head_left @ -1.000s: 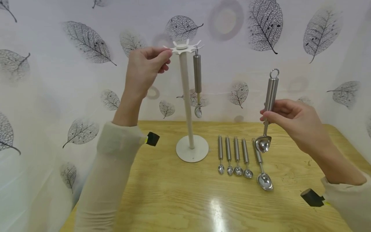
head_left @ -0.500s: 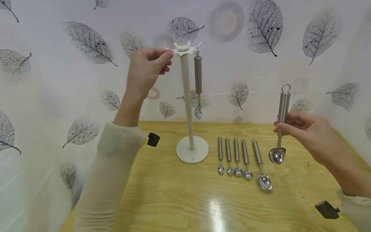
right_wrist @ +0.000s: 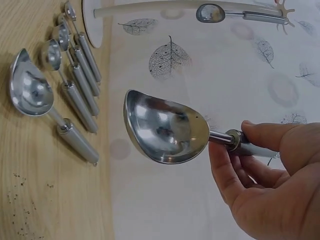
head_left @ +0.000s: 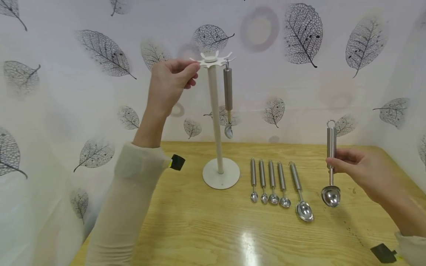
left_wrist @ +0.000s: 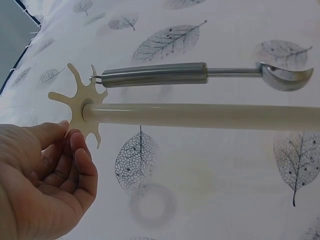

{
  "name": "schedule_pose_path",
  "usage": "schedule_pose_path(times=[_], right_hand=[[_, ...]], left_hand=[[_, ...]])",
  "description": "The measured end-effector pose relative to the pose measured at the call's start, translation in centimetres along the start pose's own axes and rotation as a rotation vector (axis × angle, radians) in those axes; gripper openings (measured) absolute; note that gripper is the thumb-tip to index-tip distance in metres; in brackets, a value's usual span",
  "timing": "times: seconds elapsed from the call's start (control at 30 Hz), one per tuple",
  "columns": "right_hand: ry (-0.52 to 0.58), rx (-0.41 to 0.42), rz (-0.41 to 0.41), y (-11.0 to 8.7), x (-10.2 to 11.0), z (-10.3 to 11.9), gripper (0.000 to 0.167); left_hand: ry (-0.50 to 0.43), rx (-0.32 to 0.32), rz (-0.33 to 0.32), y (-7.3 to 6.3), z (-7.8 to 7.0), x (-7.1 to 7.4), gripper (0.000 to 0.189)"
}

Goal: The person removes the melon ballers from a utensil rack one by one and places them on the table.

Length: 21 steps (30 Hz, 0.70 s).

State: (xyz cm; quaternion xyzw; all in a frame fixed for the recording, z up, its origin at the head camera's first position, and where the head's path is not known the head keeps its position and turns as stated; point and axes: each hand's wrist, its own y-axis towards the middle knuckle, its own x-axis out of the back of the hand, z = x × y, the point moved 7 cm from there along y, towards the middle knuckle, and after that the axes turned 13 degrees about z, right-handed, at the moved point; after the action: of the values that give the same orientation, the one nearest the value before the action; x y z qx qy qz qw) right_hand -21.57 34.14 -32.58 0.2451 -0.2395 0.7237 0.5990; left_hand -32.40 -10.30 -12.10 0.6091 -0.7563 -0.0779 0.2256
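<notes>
My left hand (head_left: 169, 83) pinches one prong of the white star-shaped top of an upright utensil rack (head_left: 214, 107). In the left wrist view, thumb and index finger meet at the edge of that top. From another prong hangs a metal scoop (head_left: 228, 88) by its ring, bowl downward. On the right, my right hand (head_left: 362, 171) grips the lower handle of a large steel scoop (head_left: 331, 195), ring up and bowl down. Its deep, pointed-lip bowl (right_wrist: 165, 130) faces the right wrist camera. The fingers wrap behind the handle, partly hidden.
Several steel scoops (head_left: 272, 177) lie in a row on the wooden table (head_left: 199, 221), right of the rack's round base (head_left: 221, 181). The largest lying scoop (head_left: 304, 210) is at the row's right end. A leaf-print cloth (head_left: 299, 111) stands behind.
My right hand has moved right and down with the large scoop, away from the lying row. My left hand stays at the rack's top. The view has tilted slightly.
</notes>
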Motion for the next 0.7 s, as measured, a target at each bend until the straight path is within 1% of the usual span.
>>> schedule_pose_path(times=[0.07,0.13,0.23,0.33,0.53,0.7], right_hand=[[0.036,0.000,0.025,0.1,-0.5,-0.9,0.032],[0.081,-0.018,0.061,0.2,-1.1,-1.7,0.034],[0.073,-0.030,0.086,0.3,-1.9,-2.6,0.041],[0.088,-0.047,0.115,0.5,-2.6,-3.4,0.046],[0.102,-0.090,0.159,0.7,-3.5,-5.1,0.050],[0.111,-0.139,0.172,0.8,-4.4,-6.3,0.053]], left_hand=[[0.003,0.000,-0.001,0.0,0.0,0.0,0.020],[0.008,0.002,-0.002,0.0,0.0,0.0,0.020],[0.015,0.004,-0.004,0.0,0.0,0.0,0.021],[0.018,0.003,-0.005,0.0,0.0,0.0,0.021],[0.015,0.003,-0.004,0.0,0.0,-0.1,0.021],[0.007,0.002,-0.005,0.0,0.0,-0.1,0.021]])
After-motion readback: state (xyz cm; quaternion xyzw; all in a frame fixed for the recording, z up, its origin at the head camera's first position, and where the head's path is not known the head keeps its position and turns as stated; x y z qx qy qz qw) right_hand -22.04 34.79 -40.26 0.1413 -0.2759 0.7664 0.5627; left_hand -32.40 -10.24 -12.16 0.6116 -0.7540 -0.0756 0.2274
